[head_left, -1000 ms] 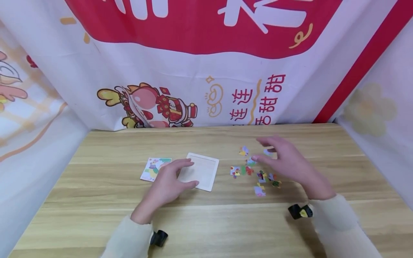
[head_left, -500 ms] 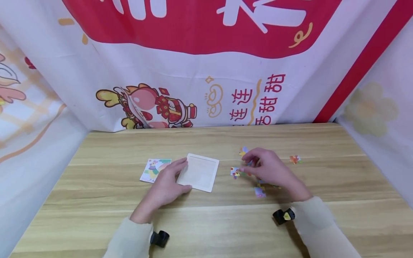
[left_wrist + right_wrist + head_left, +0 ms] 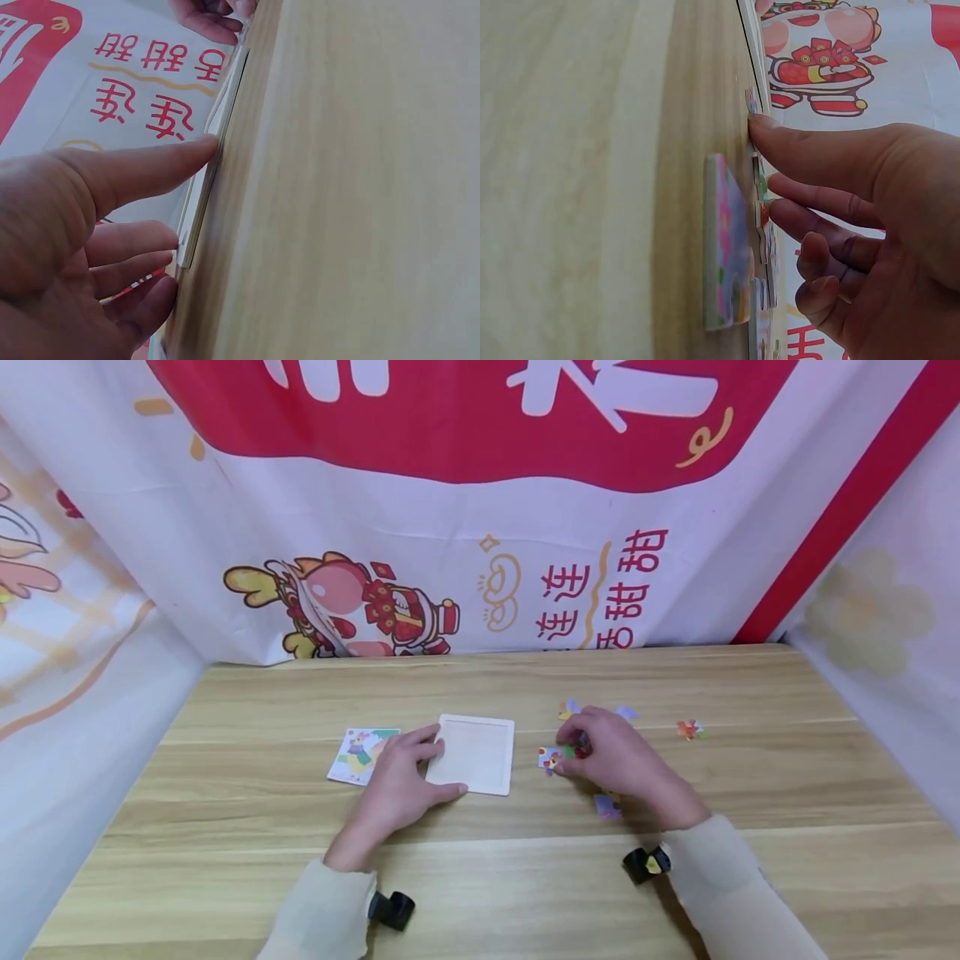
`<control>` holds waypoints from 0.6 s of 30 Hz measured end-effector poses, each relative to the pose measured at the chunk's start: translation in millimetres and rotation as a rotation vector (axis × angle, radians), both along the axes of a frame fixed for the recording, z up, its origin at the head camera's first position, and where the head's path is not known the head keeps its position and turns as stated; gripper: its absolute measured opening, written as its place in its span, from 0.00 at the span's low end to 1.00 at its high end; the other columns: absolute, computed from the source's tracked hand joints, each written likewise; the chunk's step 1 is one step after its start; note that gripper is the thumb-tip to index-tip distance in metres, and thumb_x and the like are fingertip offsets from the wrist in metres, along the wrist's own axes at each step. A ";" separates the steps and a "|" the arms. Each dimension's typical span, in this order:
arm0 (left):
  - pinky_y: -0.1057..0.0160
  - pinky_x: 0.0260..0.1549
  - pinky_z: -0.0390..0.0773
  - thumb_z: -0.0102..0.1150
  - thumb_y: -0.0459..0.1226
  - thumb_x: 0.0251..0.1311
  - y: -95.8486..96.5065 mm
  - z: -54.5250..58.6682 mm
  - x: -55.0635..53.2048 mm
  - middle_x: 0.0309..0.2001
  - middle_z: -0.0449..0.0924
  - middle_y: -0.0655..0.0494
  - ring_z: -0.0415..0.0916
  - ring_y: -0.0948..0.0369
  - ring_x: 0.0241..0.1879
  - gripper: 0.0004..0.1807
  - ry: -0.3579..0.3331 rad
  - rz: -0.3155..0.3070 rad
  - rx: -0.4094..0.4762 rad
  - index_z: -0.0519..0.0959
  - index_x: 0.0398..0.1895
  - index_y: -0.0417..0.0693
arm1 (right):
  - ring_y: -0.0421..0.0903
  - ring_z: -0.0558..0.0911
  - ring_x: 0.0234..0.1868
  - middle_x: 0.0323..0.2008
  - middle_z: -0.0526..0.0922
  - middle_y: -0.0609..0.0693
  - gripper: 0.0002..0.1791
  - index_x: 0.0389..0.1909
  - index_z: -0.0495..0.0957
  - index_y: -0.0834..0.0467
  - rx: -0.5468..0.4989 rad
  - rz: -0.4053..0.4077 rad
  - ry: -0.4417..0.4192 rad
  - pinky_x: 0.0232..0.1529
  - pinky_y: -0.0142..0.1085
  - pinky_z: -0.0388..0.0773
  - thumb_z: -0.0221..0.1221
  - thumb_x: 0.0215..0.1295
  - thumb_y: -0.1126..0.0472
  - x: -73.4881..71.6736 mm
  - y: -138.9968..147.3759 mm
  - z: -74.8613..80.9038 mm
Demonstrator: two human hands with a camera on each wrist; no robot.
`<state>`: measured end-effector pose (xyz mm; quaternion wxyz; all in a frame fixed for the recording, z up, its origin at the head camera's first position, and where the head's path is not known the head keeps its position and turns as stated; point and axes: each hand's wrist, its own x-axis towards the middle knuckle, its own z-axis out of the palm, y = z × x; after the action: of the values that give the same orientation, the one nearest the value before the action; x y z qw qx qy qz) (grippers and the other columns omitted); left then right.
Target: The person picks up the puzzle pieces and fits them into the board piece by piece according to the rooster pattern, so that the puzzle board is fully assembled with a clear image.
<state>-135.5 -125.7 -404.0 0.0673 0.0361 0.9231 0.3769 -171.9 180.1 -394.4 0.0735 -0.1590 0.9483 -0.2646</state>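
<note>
In the head view my left hand (image 3: pixel 408 777) spans the left side of a white square puzzle tray (image 3: pixel 507 756), its thumb on the near edge and fingers at the far left corner. The left wrist view shows the thumb against the tray's edge (image 3: pixel 199 217). My right hand (image 3: pixel 618 760) is over a cluster of jigsaw pieces, thumb and fingertips pinching at a jigsaw piece (image 3: pixel 549 757) with a small yellow-and-red figure. Behind that hand other pieces are partly hidden. A pink-and-purple jigsaw piece (image 3: pixel 727 247) lies close below it in the right wrist view.
A picture card (image 3: pixel 351 755) with a bird-like figure lies left of the tray, partly behind the left hand. An orange-red piece (image 3: pixel 690 729) lies apart at the right; a purple piece (image 3: pixel 608 807) is nearer. A printed cloth (image 3: pixel 450 552) hangs behind the wooden table (image 3: pixel 480 893).
My right hand has come left and down from above the pieces to the figure piece. An orange-red piece now shows at the right. The tray has turned slightly and sits straighter under my left hand.
</note>
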 end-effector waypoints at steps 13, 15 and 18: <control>0.42 0.78 0.68 0.85 0.44 0.54 4.6 -11.7 -1.4 0.80 0.71 0.52 0.63 0.47 0.79 0.40 0.015 0.094 0.089 0.80 0.70 0.41 | 0.48 0.78 0.43 0.43 0.83 0.50 0.12 0.44 0.86 0.55 0.003 -0.006 -0.027 0.46 0.41 0.78 0.77 0.64 0.59 0.7 -3.2 1.7; 0.42 0.79 0.68 0.85 0.44 0.54 3.2 -13.9 -1.7 0.80 0.71 0.52 0.62 0.47 0.79 0.41 0.013 0.094 0.108 0.79 0.71 0.43 | 0.48 0.78 0.43 0.42 0.83 0.50 0.12 0.44 0.84 0.55 -0.010 -0.013 -0.037 0.45 0.40 0.78 0.77 0.64 0.59 0.7 -3.2 0.9; 0.41 0.79 0.67 0.85 0.44 0.54 1.0 -16.6 -2.9 0.80 0.69 0.52 0.61 0.47 0.79 0.43 0.011 0.091 0.124 0.78 0.73 0.46 | 0.47 0.77 0.41 0.41 0.82 0.50 0.13 0.43 0.82 0.54 -0.042 -0.020 -0.053 0.43 0.39 0.78 0.77 0.64 0.60 0.5 -3.0 -0.5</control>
<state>-138.4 -124.6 -420.6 0.0429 0.0003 0.8989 0.4360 -171.4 177.1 -394.9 0.0927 -0.1439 0.9419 -0.2891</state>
